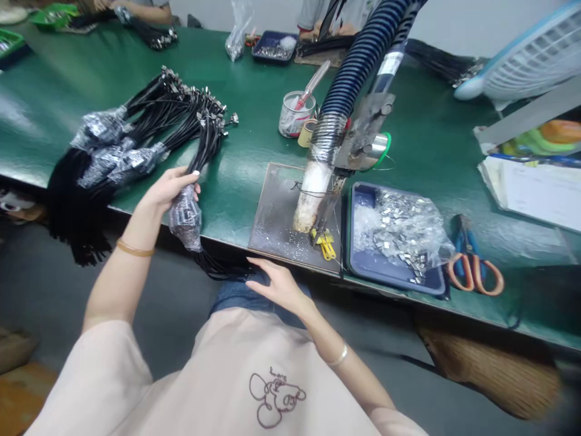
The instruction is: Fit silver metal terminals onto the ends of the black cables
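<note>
My left hand (175, 186) is closed round a bundle of black cables (206, 145) at the table's front edge. Clear plastic wrap (185, 219) covers the bundle's middle just below my fingers. Small metal connectors tip its upper end, and the loose lower ends hang over the edge towards my lap. Near those ends, my right hand (276, 283) hovers over my lap with fingers stretched and thumb apart, holding nothing. Left of my left hand lie several similar wrapped cable bundles (154, 115), their tails drooping off the table.
A dark board (276, 206) lies beneath a ribbed hose (363, 60) with a white nozzle. To its right are a blue tray (358, 260) of small metal parts and orange-handled scissors (476, 272). A jar (290, 121), a fan (535, 54) and co-workers' hands (347, 29) are farther back.
</note>
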Tool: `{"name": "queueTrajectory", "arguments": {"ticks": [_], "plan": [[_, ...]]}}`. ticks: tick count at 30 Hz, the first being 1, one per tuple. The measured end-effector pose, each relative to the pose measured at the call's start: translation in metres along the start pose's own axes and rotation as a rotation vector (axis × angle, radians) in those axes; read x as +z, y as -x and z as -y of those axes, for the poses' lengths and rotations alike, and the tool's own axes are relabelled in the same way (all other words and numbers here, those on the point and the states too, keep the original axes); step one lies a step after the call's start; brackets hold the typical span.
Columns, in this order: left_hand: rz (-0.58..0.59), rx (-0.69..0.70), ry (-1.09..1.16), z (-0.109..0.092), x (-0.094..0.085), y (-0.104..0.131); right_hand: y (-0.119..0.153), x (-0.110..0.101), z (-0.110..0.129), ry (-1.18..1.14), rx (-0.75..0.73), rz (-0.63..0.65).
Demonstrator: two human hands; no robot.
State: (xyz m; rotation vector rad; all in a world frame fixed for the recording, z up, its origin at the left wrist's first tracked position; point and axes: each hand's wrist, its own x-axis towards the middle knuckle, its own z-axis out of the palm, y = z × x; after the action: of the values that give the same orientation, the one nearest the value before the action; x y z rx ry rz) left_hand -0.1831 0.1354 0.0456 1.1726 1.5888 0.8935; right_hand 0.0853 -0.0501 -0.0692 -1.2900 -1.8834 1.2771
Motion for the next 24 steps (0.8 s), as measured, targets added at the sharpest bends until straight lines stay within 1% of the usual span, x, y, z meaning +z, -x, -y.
{"name": "queueTrajectory", "arguments": {"ticks": [1,2,5,7,9,11,13,14,17,19,21,22,24], "plan": [[0.062,-0.036,0.081,-0.002,0.006,-0.001,-0.013,0.014,-0.005,-0.052,0.043,0.089],[0.103,-0.050,0.138,-0.005,0.012,-0.001,-0.025,0.027,-0.010,-0.078,0.046,0.134],[0.153,-0.065,0.198,-0.015,0.022,0.000,-0.050,0.058,-0.017,-0.136,0.028,0.199],[0.169,-0.067,0.185,-0.027,0.025,-0.008,-0.057,0.067,-0.014,-0.163,0.020,0.201],[0.156,-0.059,0.178,-0.042,0.026,-0.023,-0.058,0.066,-0.008,-0.182,0.016,0.180],[0.124,-0.050,0.132,-0.057,0.030,-0.044,-0.057,0.057,0.001,-0.204,0.003,0.168],[0.070,0.003,-0.045,-0.065,0.036,-0.064,-0.053,0.047,0.010,-0.266,-0.021,0.160],[0.044,0.031,-0.176,-0.067,0.040,-0.073,-0.051,0.043,0.014,-0.310,-0.032,0.154],[0.003,0.068,-0.295,-0.059,0.054,-0.086,-0.044,0.036,0.020,-0.392,-0.042,0.130],[-0.064,0.122,-0.367,-0.050,0.057,-0.087,-0.037,0.034,0.021,-0.358,-0.045,0.121],[-0.128,0.187,-0.424,-0.041,0.048,-0.087,-0.028,0.032,0.022,-0.280,-0.061,0.106],[-0.157,0.216,-0.442,-0.038,0.039,-0.087,-0.023,0.030,0.022,-0.235,-0.066,0.099],[-0.236,0.279,-0.474,-0.033,0.011,-0.091,-0.010,0.024,0.021,-0.164,-0.050,0.084]]}}
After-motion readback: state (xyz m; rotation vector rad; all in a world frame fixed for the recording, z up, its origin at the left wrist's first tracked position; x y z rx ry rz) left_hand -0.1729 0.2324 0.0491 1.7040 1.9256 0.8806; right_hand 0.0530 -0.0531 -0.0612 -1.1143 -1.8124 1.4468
